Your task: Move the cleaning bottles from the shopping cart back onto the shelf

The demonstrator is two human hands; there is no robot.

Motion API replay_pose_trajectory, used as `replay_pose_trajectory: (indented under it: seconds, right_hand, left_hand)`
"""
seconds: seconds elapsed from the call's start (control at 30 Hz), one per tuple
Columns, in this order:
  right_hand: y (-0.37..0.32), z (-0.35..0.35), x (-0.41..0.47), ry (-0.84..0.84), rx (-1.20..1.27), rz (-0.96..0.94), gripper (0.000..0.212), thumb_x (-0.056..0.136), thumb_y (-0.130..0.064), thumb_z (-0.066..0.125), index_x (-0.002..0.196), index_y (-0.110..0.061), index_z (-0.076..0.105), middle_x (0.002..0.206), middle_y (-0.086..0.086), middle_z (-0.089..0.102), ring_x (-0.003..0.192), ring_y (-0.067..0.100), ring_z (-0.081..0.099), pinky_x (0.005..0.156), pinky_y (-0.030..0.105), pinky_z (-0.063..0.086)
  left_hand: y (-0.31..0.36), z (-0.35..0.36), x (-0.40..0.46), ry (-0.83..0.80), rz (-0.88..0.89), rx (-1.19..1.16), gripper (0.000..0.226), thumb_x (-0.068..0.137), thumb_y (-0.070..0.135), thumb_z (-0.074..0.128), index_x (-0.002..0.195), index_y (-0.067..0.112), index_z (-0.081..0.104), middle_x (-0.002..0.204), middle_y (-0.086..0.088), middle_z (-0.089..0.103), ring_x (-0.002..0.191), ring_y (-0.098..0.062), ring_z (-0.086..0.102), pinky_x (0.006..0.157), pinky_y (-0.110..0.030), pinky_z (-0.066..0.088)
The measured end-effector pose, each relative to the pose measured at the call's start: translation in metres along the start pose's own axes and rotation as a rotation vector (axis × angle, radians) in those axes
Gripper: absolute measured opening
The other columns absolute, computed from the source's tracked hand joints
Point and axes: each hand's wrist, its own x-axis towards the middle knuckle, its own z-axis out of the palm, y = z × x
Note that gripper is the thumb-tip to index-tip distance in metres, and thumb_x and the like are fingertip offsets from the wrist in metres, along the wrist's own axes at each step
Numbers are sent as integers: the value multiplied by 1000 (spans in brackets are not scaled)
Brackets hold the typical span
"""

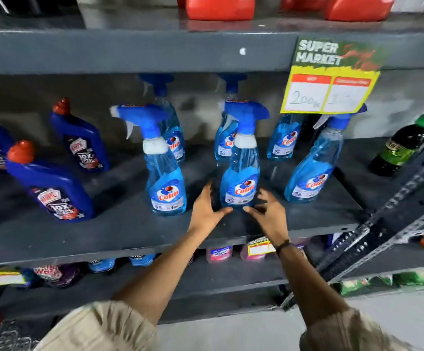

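Standing upright between both hands, spray bottle; left hand and right hand spread.

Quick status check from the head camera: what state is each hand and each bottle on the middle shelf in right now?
Left hand: open, beside the middle spray bottle's base.
Right hand: open, on the base's other side, no grip.
Middle spray bottle: upright on the shelf.
Front left spray bottle: upright.
Front right spray bottle: upright, partly behind the price sign.
Dark blue bottles: upright, red caps on.
Green-capped bottle: upright.
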Motion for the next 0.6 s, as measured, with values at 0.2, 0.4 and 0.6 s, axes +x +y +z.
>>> replay_pose_trajectory:
  seconds: [0.2, 0.4, 0.6]
  right_hand:
    - [4, -9, 27, -213, -238, 42, 42, 70, -26, 75, 107, -17, 57, 102, 9, 73, 89, 23, 68, 82, 37, 53]
    - [6, -8, 31, -227, -265, 55, 44, 70, -33, 74, 107, -18, 57, 98, 9, 73, 86, 25, 68, 81, 42, 55]
    - [9, -1, -1, 128, -2, 79, 52, 70, -33, 76, 112, -11, 55, 95, -2, 65, 81, 14, 63, 78, 28, 49]
  left_hand:
    - [-2, 18, 24, -44, -66, 141, 62, 69, 14, 75, 123, 3, 45, 125, -18, 60, 117, -33, 54, 96, -41, 46]
    - [-2, 17, 27, -66, -63, 130, 65, 71, 15, 74, 127, 8, 42, 128, -15, 59, 120, -30, 52, 101, -40, 45]
    - [-15, 7, 12, -66, -46, 139, 49, 77, 22, 68, 119, 10, 47, 121, -16, 63, 114, -29, 57, 98, -47, 48]
